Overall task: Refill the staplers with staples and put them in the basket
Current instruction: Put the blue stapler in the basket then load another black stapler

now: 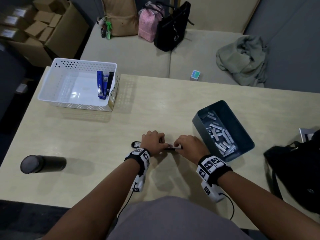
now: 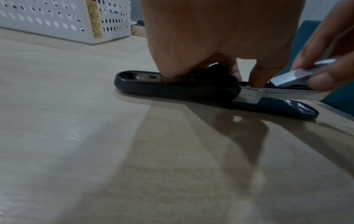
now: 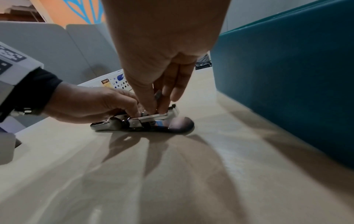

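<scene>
Readable text: two labels, both on the white basket.

From my left wrist camera I can read "MEGABOX" running vertically on a gold sticker (image 2: 94,21) stuck at the near corner of the white basket (image 2: 47,22). From my right wrist camera I make out "TRAY" on a small dark-and-yellow sticker (image 3: 105,82) on the same basket (image 3: 122,80), seen past my hands. In my head view that gold sticker (image 1: 110,102) is too small to read, as is the white lettering on the black stapler (image 1: 109,84) lying in the basket. The square black-and-white coded markers on my wrist bands (image 1: 210,164) carry patterns, not letters I can read.
</scene>
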Demonstrator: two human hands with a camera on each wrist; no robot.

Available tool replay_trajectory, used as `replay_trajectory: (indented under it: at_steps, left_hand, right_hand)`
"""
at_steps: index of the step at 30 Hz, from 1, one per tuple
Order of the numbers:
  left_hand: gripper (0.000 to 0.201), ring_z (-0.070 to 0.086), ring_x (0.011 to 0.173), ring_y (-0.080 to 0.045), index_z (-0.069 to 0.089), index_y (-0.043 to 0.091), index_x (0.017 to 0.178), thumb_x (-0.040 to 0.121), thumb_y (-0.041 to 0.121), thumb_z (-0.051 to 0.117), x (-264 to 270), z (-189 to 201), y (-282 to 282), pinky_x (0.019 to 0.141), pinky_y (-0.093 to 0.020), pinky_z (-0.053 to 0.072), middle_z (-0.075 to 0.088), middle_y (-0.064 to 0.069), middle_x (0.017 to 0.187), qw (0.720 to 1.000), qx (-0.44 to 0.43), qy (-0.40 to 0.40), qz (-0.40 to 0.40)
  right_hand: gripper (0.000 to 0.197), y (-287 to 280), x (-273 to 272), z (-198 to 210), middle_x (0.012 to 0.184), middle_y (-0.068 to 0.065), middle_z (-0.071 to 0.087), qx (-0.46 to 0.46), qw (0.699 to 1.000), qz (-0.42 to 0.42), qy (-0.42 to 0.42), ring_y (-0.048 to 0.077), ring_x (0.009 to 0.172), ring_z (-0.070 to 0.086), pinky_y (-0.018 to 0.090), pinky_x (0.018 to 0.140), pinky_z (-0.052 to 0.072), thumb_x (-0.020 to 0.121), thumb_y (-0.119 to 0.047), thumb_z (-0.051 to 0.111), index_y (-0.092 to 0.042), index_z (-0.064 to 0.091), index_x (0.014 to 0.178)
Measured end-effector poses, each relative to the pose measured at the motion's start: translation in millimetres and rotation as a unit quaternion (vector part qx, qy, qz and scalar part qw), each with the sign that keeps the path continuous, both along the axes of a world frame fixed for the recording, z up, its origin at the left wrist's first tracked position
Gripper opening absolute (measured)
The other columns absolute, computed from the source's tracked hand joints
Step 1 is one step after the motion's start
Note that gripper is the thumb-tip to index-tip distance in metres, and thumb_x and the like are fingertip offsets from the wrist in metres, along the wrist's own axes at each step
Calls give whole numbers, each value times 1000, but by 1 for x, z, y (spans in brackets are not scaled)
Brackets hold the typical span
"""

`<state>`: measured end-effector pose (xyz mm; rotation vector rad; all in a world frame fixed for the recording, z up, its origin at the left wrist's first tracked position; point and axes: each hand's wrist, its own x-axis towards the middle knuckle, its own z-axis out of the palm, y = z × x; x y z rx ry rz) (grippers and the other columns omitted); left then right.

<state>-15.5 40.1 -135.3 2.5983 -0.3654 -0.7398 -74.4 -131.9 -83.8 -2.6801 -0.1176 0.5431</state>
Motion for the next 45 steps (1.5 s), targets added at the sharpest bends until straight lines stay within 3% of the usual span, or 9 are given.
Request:
replay_trajectory:
  at_steps: [5, 9, 17, 26, 36, 45]
  left_hand:
    - [29, 48, 98, -27, 60, 21, 74, 76, 49, 67, 0, 0, 1, 83, -39, 32, 59, -3, 90, 1000, -3, 8, 1]
    - [26, 49, 98, -27, 59, 22, 72, 76, 47, 66, 0, 1, 1, 83, -39, 33, 58, -2, 89, 1000, -4, 7, 1]
    - [27, 48, 96, -25, 59, 22, 72, 76, 47, 66, 0, 1, 1, 77, -35, 27, 52, 3, 83, 1000, -5, 3, -1]
    - [21, 49, 97, -27, 55, 25, 69, 75, 41, 67, -1, 4, 0, 78, -35, 28, 57, 0, 87, 1000, -8, 6, 10]
    - [23, 48, 95, -25, 57, 23, 70, 74, 43, 66, -1, 5, 0, 78, -35, 29, 56, 0, 86, 1000, -9, 12, 10]
    - [25, 49, 95, -25, 62, 20, 73, 73, 44, 67, 0, 4, 0, 77, -36, 29, 58, 0, 87, 1000, -7, 8, 4]
  right_hand:
    - [16, 3, -1, 2, 90, 4, 73, -35, 998, 17, -57, 29, 86, 64, 36, 77, 49, 84, -29, 66, -21, 75, 96]
    - [19, -2, -1, 0, 96, 1, 73, -46, 998, 26, -43, 25, 92, 63, 35, 81, 47, 85, -27, 66, -20, 75, 100]
    - [14, -4, -2, -8, 85, -1, 70, -40, 999, 20, -29, 24, 82, 63, 34, 66, 49, 84, -29, 61, -26, 73, 90]
    - [16, -4, -7, -7, 91, 0, 70, -25, 1000, 12, -13, 26, 85, 65, 38, 71, 53, 86, -29, 58, -24, 72, 93]
    - [13, 1, -6, -4, 92, 0, 72, 7, 999, -43, -10, 22, 87, 63, 33, 77, 51, 85, -25, 66, -23, 75, 93]
    - [11, -1, -7, -4, 90, 2, 71, 14, 999, -43, -14, 23, 86, 63, 30, 75, 46, 84, -23, 66, -22, 74, 91]
